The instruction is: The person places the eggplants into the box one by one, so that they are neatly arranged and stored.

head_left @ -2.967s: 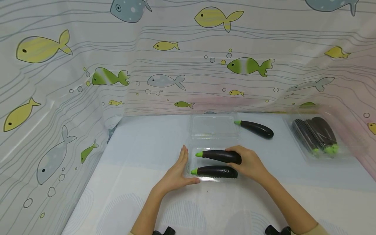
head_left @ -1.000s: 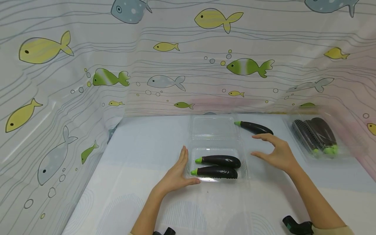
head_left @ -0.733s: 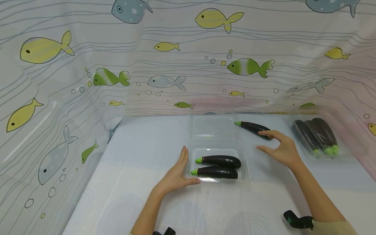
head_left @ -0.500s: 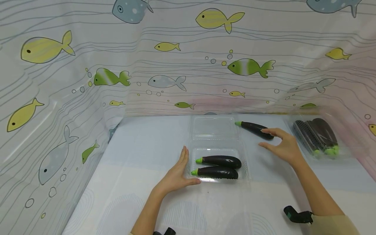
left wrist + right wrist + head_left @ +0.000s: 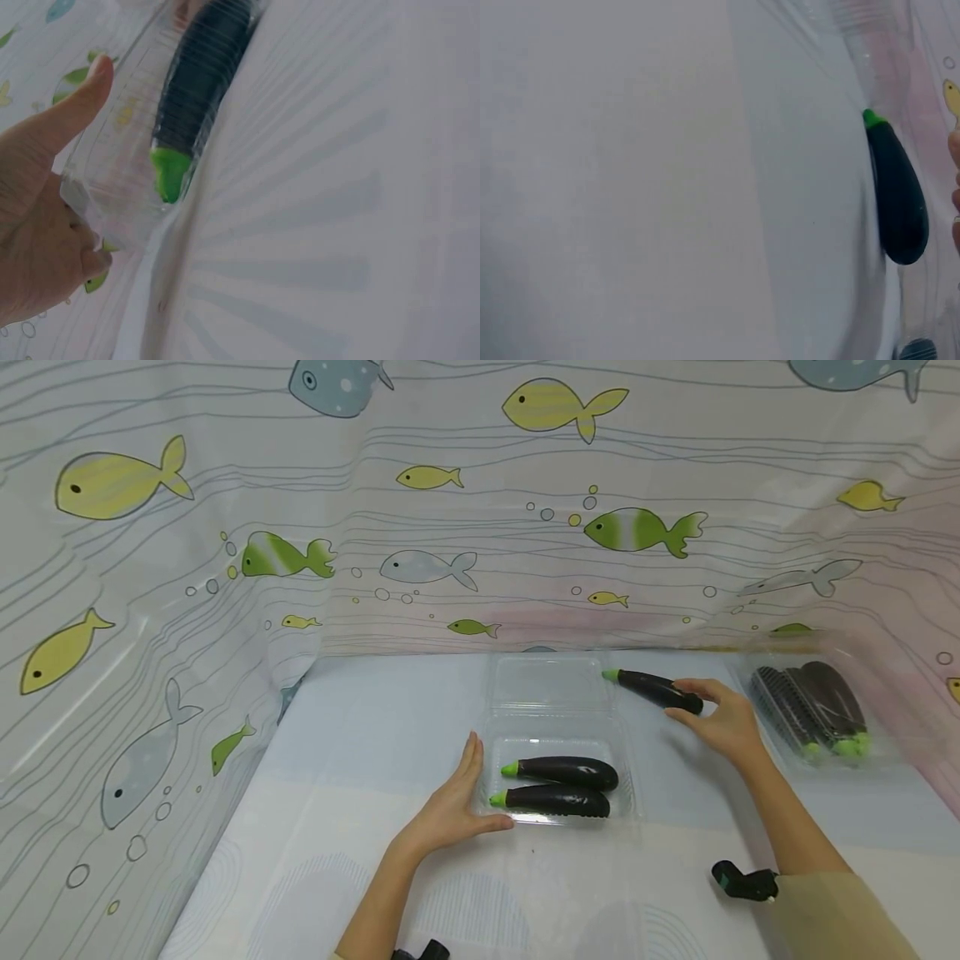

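Loose eggplant [image 5: 647, 687] lies near the table's [image 5: 382, 727] far edge, just right of the box's [image 5: 555, 747] open lid [image 5: 551, 683]. Long axis mostly left-right: green tip left and slightly farther, blunt end right and nearer. Right hand [image 5: 726, 718] is at the blunt end, much closer than the left; fingers far side, thumb near side. Can't tell if that grip is closed. Left hand [image 5: 447, 807]: fingers straight along box's left side, thumb at its near-left corner.

Pale patterned table [image 5: 375, 718], open clear box [image 5: 555, 722], second clear box [image 5: 888, 727], lone eggplant [image 5: 647, 686] between
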Tool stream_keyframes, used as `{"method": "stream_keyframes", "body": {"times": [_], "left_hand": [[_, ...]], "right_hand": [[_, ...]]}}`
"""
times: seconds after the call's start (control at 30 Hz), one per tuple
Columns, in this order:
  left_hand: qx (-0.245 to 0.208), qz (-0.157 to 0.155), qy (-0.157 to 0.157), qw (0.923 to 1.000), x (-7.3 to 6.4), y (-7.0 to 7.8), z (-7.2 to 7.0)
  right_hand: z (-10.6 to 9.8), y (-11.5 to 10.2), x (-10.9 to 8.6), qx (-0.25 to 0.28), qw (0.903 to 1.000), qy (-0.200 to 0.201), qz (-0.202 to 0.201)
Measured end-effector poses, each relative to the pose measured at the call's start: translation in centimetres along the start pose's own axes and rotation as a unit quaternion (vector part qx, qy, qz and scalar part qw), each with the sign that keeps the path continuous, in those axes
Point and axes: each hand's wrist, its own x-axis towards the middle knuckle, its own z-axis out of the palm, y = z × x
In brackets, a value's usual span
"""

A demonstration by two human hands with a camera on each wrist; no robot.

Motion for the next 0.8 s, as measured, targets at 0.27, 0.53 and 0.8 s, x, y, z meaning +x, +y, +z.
{"method": "stream_keyframes", "body": {"times": [0.27,0.53,0.8], "left_hand": [[-0.005,-0.002,-0.002,1.0000,0.0,0.1,0.0],[-0.006,-0.003,-0.001,1.0000,0.0,0.0,0.0],[-0.002,-0.006,-0.003,1.0000,0.1,0.1,-0.1]], "right_hand": [[0.5,1.2,0.9,0.015,0.9989,-0.003,0.044],[1.1,2.3,1.7,-0.034,0.9979,-0.009,0.055],[1.5,3.3,1.6,-0.065,0.9945,-0.023,0.079]]}}
